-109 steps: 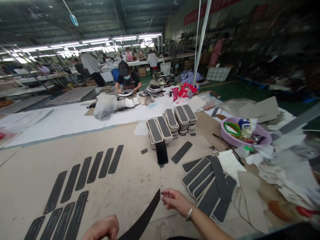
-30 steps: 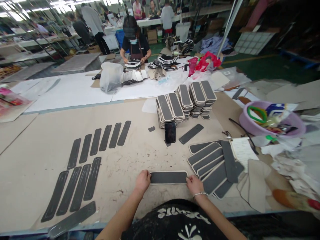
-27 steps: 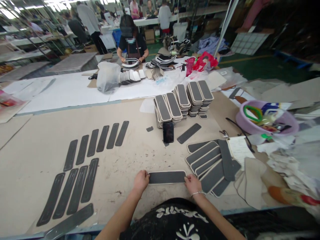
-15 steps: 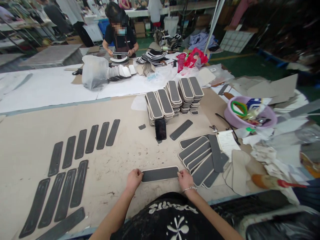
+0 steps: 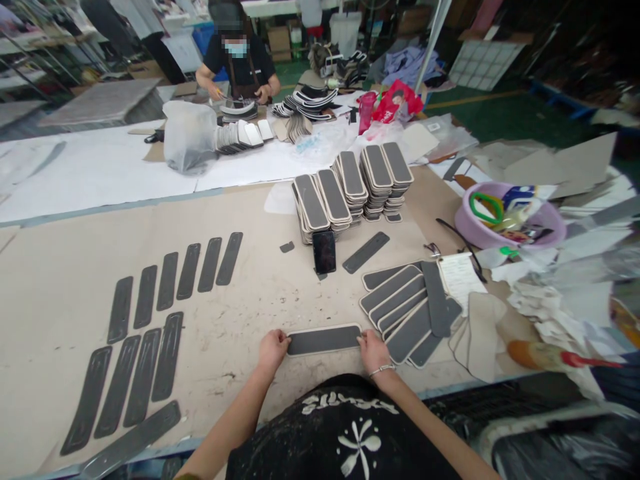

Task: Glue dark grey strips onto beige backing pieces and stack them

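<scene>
A long grey panel with rounded corners and a pale border (image 5: 324, 340) lies crosswise in front of me. My left hand (image 5: 273, 350) pinches its left end between thumb and fingers. At the other end my right hand (image 5: 374, 351), with a bracelet at the wrist, grips the corner in the same way. Just right of that hand, similar bordered panels (image 5: 395, 300) lie fanned over one another, with a plain dark strip (image 5: 436, 300) across them. Glossy dark strips (image 5: 140, 373) are laid in two slanting rows on the left.
Stacks of bordered panels (image 5: 350, 183) stand beyond, a black phone (image 5: 325, 252) against them. A purple basin (image 5: 463, 217) holds odds and ends at right, near a glue bottle with a red nozzle (image 5: 543, 357). Across the table a masked co-worker (image 5: 240, 63) handles curved pieces.
My view has shifted slightly. Both hands still hold the panel's ends. The co-worker's hands have moved apart and lower over the curved pieces.
</scene>
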Tool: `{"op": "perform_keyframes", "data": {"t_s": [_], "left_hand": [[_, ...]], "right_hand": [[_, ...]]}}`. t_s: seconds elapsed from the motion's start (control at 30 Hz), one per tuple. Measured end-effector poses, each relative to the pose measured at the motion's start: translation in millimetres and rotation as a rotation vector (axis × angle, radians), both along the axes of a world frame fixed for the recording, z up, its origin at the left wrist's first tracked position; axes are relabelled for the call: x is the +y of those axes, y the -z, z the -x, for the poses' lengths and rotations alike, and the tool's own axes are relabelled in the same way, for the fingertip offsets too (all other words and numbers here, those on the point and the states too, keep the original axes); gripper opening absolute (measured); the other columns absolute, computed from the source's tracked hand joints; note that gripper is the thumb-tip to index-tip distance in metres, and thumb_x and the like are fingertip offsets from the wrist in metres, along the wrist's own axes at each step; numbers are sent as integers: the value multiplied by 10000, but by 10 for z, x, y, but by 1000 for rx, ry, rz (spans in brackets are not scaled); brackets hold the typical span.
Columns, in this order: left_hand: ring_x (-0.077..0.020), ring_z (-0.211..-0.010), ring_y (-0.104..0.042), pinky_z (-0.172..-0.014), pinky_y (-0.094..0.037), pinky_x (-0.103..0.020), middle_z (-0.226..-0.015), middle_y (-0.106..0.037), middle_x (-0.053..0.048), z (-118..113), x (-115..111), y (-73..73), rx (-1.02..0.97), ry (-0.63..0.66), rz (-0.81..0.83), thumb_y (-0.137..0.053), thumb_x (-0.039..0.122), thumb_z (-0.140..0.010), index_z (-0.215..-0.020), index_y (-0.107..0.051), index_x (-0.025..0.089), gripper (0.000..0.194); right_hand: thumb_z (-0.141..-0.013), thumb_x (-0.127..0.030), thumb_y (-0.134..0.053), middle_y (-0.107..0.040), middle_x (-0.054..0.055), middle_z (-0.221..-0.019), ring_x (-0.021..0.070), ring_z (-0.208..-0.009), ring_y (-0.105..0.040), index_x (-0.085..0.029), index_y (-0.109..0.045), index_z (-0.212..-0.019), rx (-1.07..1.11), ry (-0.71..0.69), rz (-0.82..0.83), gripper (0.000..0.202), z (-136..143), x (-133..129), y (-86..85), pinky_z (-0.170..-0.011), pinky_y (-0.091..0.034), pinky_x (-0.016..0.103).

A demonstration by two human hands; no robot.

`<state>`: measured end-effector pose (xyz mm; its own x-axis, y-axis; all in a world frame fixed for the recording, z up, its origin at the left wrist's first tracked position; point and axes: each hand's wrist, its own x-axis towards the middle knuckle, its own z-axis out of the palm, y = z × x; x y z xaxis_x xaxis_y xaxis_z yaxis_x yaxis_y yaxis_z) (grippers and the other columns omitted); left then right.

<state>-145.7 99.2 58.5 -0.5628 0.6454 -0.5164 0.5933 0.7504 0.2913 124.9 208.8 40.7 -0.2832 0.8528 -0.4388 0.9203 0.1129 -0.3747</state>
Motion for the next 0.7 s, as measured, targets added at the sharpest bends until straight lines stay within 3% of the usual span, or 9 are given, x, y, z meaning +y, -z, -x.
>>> {"op": "perform_keyframes", "data": {"t_s": [0.27, 0.43, 0.7], "left_hand": [[-131, -659, -554, -575, -320, -220, -663, -607, -4, -6, 0, 10, 17, 29, 11, -572, 254, -741, -655, -559, 182, 113], [-134, -666, -552, -573, -317, -222, -673, -607, -9, -5, -15, 59, 30, 35, 13, -574, 255, -739, -654, -549, 182, 114], [-133, -678, -554, -577, -318, -219, -685, -605, -12, -10, -17, 65, 40, 45, 5, -567, 246, -748, -668, -542, 180, 108]], "right_hand": [[-852, -218, -466, -656, 61, -906, 172, -825, -610, -154, -550, -971, 25, 3, 23, 159, -29, 27, 11, -742, -409, 255], [-865, -168, -414, -625, 112, -1026, 184, -913, -595, -123, -499, -1080, 5, 23, 10, 235, 25, 13, -7, -802, -397, 264], [-869, -173, -405, -628, 140, -987, 192, -909, -603, -95, -504, -1071, -43, 31, 31, 238, 73, 42, 0, -791, -392, 261]]}}
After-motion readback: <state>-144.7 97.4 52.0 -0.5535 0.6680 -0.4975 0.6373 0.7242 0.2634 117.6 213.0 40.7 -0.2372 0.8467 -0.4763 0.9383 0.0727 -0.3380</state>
